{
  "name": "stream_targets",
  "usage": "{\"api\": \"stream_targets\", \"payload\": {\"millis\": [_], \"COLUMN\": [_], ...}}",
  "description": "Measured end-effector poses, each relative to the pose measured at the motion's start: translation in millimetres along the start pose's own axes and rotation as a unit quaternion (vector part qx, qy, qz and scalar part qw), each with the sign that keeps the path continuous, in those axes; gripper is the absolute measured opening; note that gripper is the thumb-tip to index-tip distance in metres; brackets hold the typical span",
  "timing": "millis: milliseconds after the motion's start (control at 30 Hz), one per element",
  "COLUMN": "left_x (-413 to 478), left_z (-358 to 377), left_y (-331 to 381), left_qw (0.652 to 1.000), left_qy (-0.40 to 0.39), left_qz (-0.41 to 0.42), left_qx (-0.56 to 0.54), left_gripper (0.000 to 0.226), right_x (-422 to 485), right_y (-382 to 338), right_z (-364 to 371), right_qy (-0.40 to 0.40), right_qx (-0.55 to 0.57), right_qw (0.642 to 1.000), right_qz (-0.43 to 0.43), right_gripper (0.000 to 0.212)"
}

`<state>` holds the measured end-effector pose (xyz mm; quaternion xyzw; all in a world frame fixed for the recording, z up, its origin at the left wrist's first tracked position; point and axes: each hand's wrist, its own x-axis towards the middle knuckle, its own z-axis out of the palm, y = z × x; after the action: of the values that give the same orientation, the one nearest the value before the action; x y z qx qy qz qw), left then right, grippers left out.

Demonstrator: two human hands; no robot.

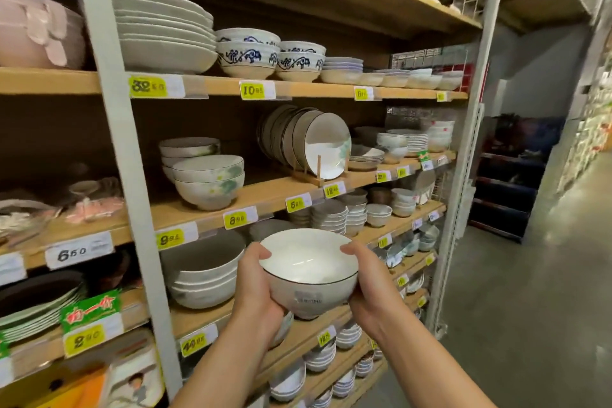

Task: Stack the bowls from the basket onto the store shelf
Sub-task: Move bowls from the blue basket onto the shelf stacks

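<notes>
Both hands reach forward from the bottom edge and hold one bowl [309, 270] between them. The left hand [256, 288] cups the bowl's left wall and underside, its thumb lying up at the rim. The right hand [371, 288] clasps the right wall, with its thumb hooked over the rim's far right edge. The fingers of both curl round the bowl. It is white inside with a thin dark line along its rim, stands upright with its mouth tipped a little toward the camera, and bears a blurred label on its outer wall. It is held in the air in front of the store shelf [265, 199], level with the row that carries a stack of large grey bowls [202, 272] just to its left.

One board higher sits a stack of pale bowls with green markings [208, 182], and to their right plates stand on edge in a wooden rack [318, 139]. Higher still are a pile of white plates [162, 30] and blue-patterned bowls [248, 55]. Yellow price tags [235, 219] line the front edges of the boards. A grey upright post [132, 175] divides this bay from the one on the left. To the right an aisle of grey floor [530, 308] runs back.
</notes>
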<state>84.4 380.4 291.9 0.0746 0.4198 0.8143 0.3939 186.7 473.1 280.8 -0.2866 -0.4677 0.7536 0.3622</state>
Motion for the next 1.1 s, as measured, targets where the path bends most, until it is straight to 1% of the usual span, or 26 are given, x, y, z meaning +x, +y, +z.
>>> {"api": "stream_targets", "payload": {"millis": [100, 233, 367, 400, 533, 600, 667, 767, 867, 967, 1100], "left_x": [28.6, 55.8, 75.1, 77.4, 91.1, 99.7, 103.5, 109.5, 115.0, 117.9, 119.4], "left_z": [16.6, 35.2, 37.5, 37.1, 33.4, 34.4, 39.6, 48.9, 59.8, 67.1, 66.1], "left_y": [7.0, 16.5, 23.2, 22.7, 30.1, 37.1, 46.6, 58.1, 65.1, 69.4, 86.6], "left_qw": [1.0, 0.999, 0.997, 0.996, 0.989, 0.98, 0.972, 0.956, 0.939, 0.93, 0.93], "left_qy": [-0.005, -0.014, 0.019, 0.025, 0.065, 0.103, 0.124, 0.159, 0.189, 0.21, 0.216], "left_qz": [0.008, 0.042, 0.077, 0.079, 0.134, 0.17, 0.198, 0.246, 0.286, 0.302, 0.296], "left_qx": [0.007, -0.001, -0.013, -0.018, -0.018, -0.021, -0.023, -0.016, -0.01, -0.023, -0.026], "left_gripper": [0.029, 0.027, 0.028, 0.028, 0.031, 0.032, 0.03, 0.03, 0.037, 0.04, 0.043], "right_x": [33.0, 72.5, 107.4, 112.8, 145.4, 162.4, 179.6, 199.8, 220.6, 237.1, 250.5], "right_y": [-12.5, -32.6, -39.0, -40.4, -39.6, -41.5, -43.3, -53.1, -61.5, -67.2, -70.9], "right_z": [0.1, 4.4, 12.7, 13.4, 31.8, 41.3, 51.5, 66.3, 75.4, 82.7, 99.6], "right_qy": [-0.022, -0.052, -0.104, -0.11, -0.154, -0.199, -0.25, -0.328, -0.394, -0.433, -0.464], "right_qx": [0.01, 0.031, 0.046, 0.048, 0.048, 0.046, 0.042, 0.039, 0.037, 0.034, 0.046], "right_qw": [1.0, 0.998, 0.993, 0.992, 0.985, 0.974, 0.961, 0.937, 0.913, 0.895, 0.879], "right_qz": [0.003, 0.0, 0.03, 0.032, 0.067, 0.094, 0.108, 0.114, 0.099, 0.098, 0.096], "right_gripper": [0.025, 0.033, 0.038, 0.037, 0.032, 0.025, 0.021, 0.022, 0.026, 0.026, 0.029]}}
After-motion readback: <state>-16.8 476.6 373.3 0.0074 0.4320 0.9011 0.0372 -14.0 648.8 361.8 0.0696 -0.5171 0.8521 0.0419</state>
